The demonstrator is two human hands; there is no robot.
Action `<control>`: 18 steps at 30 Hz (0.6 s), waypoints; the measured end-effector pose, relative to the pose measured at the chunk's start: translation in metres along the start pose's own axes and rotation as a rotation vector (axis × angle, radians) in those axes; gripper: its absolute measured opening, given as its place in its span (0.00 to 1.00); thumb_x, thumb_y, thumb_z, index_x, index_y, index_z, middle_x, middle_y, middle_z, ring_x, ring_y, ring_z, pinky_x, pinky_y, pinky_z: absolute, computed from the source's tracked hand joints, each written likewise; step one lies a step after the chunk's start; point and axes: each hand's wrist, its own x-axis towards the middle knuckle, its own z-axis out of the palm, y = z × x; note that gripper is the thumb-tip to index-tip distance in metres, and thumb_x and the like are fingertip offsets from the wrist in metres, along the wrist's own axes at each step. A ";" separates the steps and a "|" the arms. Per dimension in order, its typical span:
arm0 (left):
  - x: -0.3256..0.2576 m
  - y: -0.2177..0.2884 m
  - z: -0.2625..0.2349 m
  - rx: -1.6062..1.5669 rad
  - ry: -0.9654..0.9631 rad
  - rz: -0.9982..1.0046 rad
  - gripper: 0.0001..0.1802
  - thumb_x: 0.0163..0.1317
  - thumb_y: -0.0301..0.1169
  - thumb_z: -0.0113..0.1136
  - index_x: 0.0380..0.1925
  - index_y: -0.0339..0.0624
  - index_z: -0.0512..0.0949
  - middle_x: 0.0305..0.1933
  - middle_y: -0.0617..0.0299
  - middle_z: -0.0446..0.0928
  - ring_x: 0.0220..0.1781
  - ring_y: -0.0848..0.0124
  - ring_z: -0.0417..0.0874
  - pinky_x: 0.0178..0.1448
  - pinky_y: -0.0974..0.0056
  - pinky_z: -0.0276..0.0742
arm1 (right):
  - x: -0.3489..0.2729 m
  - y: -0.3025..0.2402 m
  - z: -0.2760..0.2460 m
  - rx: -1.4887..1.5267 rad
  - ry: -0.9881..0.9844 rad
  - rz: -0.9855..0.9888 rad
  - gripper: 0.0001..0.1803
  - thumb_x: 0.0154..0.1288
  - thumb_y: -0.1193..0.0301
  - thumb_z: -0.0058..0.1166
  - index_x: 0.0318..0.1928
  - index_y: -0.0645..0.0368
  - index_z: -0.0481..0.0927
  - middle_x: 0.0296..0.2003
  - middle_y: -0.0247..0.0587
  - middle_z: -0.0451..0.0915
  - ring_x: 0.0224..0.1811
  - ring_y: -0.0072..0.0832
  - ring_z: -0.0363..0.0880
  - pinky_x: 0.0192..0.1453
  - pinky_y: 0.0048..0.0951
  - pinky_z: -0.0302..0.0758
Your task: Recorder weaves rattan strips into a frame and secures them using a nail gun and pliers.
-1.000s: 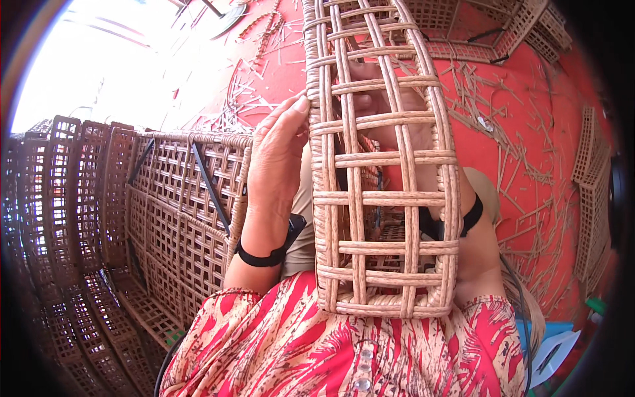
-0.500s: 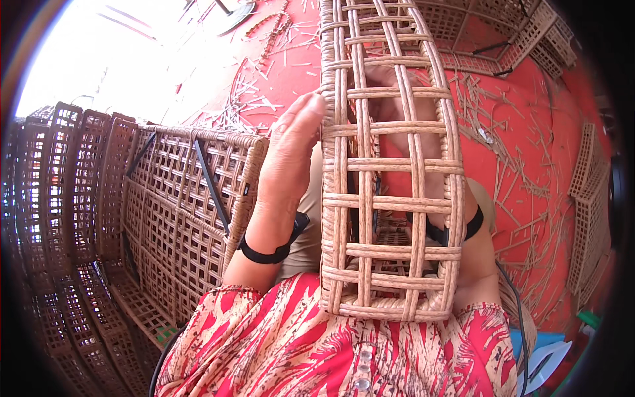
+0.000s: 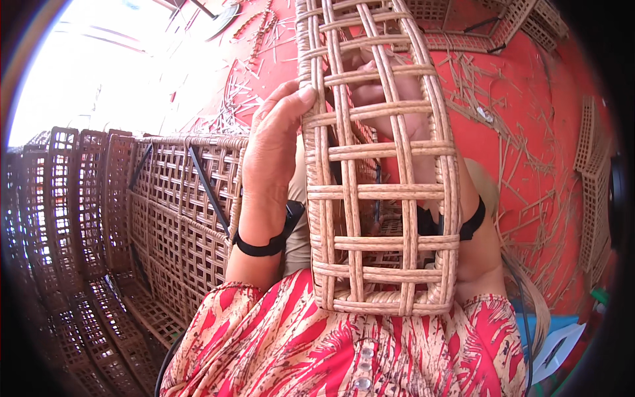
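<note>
A tan woven basket point(image 3: 380, 192) with an open lattice side stands upright before my chest, its lower end close to my patterned shirt. My left hand point(image 3: 271, 142) lies along its left edge. The thumb presses the rim weave, and the other fingers are partly out of sight behind it. Through the lattice my right hand point(image 3: 390, 89) shows on the far side of the basket, fingers curled near its upper part. What those fingers pinch, if anything, is hidden by the strands. Black bands circle both wrists.
Stacked dark woven baskets point(image 3: 182, 212) fill the left side, with black straps on one. Cut strips point(image 3: 529, 205) litter the red floor point(image 3: 522, 99). More woven pieces point(image 3: 592, 192) stand at the far right, and a woven frame point(image 3: 456, 41) lies at the back. Blue and white sheets point(image 3: 555, 341) are low right.
The basket has shifted left, and its upper end now leans leftward. My left hand has moved left with it, its thumb now bent over the edge. My right hand stays behind the lattice.
</note>
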 end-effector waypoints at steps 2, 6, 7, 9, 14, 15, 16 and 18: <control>0.001 0.003 0.009 -0.012 -0.067 -0.022 0.23 0.62 0.34 0.57 0.53 0.27 0.73 0.47 0.55 0.80 0.50 0.70 0.77 0.60 0.66 0.68 | 0.003 -0.012 0.006 0.035 -0.007 0.152 0.14 0.74 0.62 0.43 0.41 0.61 0.74 0.32 0.41 0.78 0.27 0.25 0.76 0.23 0.25 0.74; 0.000 0.013 0.003 0.046 0.007 -0.016 0.26 0.63 0.34 0.57 0.57 0.29 0.70 0.52 0.54 0.78 0.55 0.68 0.76 0.63 0.64 0.67 | 0.006 0.000 0.005 0.106 0.062 0.092 0.09 0.67 0.67 0.49 0.34 0.60 0.76 0.23 0.38 0.75 0.23 0.23 0.72 0.23 0.22 0.70; 0.000 0.016 0.004 0.041 0.062 -0.020 0.26 0.63 0.34 0.57 0.58 0.29 0.69 0.53 0.53 0.77 0.55 0.68 0.76 0.63 0.63 0.67 | 0.004 0.004 0.005 0.163 0.072 0.081 0.09 0.66 0.67 0.50 0.32 0.60 0.76 0.23 0.38 0.74 0.23 0.24 0.72 0.23 0.23 0.70; 0.003 0.021 0.007 0.008 0.007 -0.008 0.26 0.62 0.33 0.56 0.58 0.30 0.69 0.52 0.52 0.77 0.54 0.66 0.77 0.62 0.62 0.69 | 0.004 0.001 0.004 0.106 -0.032 0.205 0.16 0.61 0.59 0.61 0.40 0.58 0.79 0.32 0.40 0.80 0.38 0.32 0.79 0.49 0.40 0.79; 0.001 0.020 0.008 0.035 -0.092 -0.029 0.25 0.63 0.34 0.55 0.56 0.29 0.70 0.54 0.50 0.76 0.56 0.64 0.77 0.63 0.59 0.72 | 0.002 0.028 0.019 0.007 0.006 -0.151 0.11 0.67 0.69 0.50 0.43 0.66 0.76 0.26 0.35 0.75 0.19 0.17 0.68 0.21 0.21 0.71; 0.001 0.021 0.006 0.045 -0.088 -0.020 0.25 0.63 0.34 0.55 0.56 0.29 0.70 0.54 0.50 0.76 0.56 0.64 0.77 0.63 0.59 0.72 | 0.004 0.034 0.028 0.071 0.165 -0.156 0.11 0.68 0.70 0.49 0.44 0.66 0.75 0.27 0.33 0.74 0.18 0.14 0.65 0.20 0.17 0.68; -0.001 0.021 0.007 0.069 -0.092 0.023 0.24 0.64 0.34 0.54 0.57 0.29 0.69 0.54 0.50 0.76 0.57 0.64 0.77 0.64 0.59 0.71 | 0.011 0.025 0.013 0.116 0.053 -0.019 0.11 0.68 0.70 0.49 0.44 0.65 0.75 0.27 0.32 0.74 0.18 0.14 0.65 0.20 0.17 0.67; -0.008 0.021 0.008 0.106 0.055 0.053 0.24 0.66 0.33 0.51 0.59 0.28 0.68 0.56 0.48 0.75 0.60 0.63 0.75 0.66 0.59 0.69 | 0.019 0.018 0.003 0.160 -0.064 0.122 0.11 0.68 0.70 0.50 0.44 0.65 0.75 0.26 0.31 0.73 0.18 0.13 0.65 0.19 0.16 0.67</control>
